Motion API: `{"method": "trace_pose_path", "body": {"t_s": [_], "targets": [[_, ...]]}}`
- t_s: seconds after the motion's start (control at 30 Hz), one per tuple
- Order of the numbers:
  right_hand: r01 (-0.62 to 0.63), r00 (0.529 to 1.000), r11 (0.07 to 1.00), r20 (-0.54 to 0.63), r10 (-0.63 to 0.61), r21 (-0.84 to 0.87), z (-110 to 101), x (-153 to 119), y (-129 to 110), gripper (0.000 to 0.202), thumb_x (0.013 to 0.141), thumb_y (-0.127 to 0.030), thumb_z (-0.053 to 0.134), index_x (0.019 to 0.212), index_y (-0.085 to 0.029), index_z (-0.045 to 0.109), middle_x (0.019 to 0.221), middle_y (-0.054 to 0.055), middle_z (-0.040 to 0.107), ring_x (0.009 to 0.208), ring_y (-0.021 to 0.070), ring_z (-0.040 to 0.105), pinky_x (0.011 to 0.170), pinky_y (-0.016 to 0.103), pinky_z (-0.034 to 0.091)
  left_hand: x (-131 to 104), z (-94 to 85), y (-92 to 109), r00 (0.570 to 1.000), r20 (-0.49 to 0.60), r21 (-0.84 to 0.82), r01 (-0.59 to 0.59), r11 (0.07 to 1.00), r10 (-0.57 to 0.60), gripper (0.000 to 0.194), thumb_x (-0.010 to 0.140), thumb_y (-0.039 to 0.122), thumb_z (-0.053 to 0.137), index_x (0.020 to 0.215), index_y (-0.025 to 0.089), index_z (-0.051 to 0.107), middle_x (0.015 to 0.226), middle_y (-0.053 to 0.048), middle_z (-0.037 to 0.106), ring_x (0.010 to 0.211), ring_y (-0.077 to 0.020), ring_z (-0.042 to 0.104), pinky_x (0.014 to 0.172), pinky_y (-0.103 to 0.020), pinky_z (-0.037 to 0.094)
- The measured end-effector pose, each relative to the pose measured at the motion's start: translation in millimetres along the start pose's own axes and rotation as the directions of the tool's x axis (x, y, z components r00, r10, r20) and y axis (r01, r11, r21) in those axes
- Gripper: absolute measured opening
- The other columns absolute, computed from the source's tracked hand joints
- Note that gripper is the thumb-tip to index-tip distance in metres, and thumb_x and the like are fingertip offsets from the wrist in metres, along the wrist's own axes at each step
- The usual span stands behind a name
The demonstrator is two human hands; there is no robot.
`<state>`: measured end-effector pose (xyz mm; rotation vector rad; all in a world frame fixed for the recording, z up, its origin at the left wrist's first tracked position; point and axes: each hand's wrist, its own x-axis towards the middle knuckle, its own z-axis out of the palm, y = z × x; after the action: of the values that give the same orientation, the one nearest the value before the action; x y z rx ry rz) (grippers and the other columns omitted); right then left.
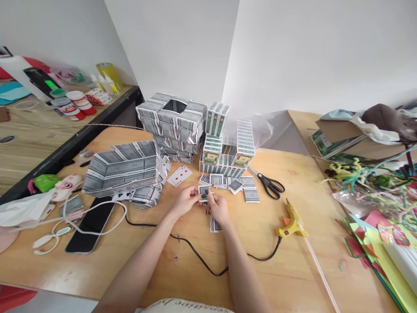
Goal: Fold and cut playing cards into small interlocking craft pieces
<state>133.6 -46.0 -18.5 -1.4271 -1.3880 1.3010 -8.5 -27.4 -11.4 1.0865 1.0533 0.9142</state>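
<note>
A small grey-backed playing card (203, 190) is pinched between my left hand (188, 200) and my right hand (219, 209), near the table's middle. Beneath my right hand lies another card (215, 226). Just beyond my fingers are loose and folded cards (235, 185), with a folded grey stack (250, 189) to their right. A face-up diamond card (179, 175) lies to the left of them. Farther back stand green-and-white card boxes (245, 143) and a box built of folded cards (172, 121). An open tray of folded cards (125, 167) rests at the left.
Black-handled scissors (271, 185) and a yellow glue gun (291, 222) lie to the right; the gun's black cord (202, 258) crosses under my forearms. A phone (89, 228) and white cables are at the left. Coloured paper (374, 243) lies at the far right.
</note>
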Motion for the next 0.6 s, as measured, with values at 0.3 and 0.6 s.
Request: {"method": "trace_pose_path", "body": {"t_s": [0.3, 0.6], "targets": [[0.109, 0.994, 0.993, 0.018, -0.110, 0.045, -5, -3, -2, 0.028, 0.082, -0.043, 0.038, 0.076, -0.020, 0.052, 0.057, -0.001, 0.050, 0.048, 0.0131, 0.045, 0.047, 0.024, 0.039, -5, 7.1, -1, 0.988, -0.099, 0.094, -0.106, 0.990, 0.116, 0.020, 0.071, 0.030, 0.058, 0.084, 0.014, 0.058, 0.073, -0.002, 0.061, 0.067, -0.0133, 0.056, 0.064, -0.025, 0.044], [0.223, 0.975, 0.964, 0.047, -0.218, -0.145, -4, -4, 1, 0.023, 0.081, -0.031, 0.041, 0.070, -0.018, 0.056, 0.058, -0.001, 0.051, 0.052, 0.0130, 0.045, 0.051, 0.023, 0.034, -3, 10.4, -8, 0.934, -0.248, 0.383, -0.147, 0.912, 0.255, 0.016, 0.071, 0.032, 0.058, 0.071, 0.015, 0.060, 0.072, -0.002, 0.060, 0.069, -0.0141, 0.054, 0.065, -0.024, 0.042]]}}
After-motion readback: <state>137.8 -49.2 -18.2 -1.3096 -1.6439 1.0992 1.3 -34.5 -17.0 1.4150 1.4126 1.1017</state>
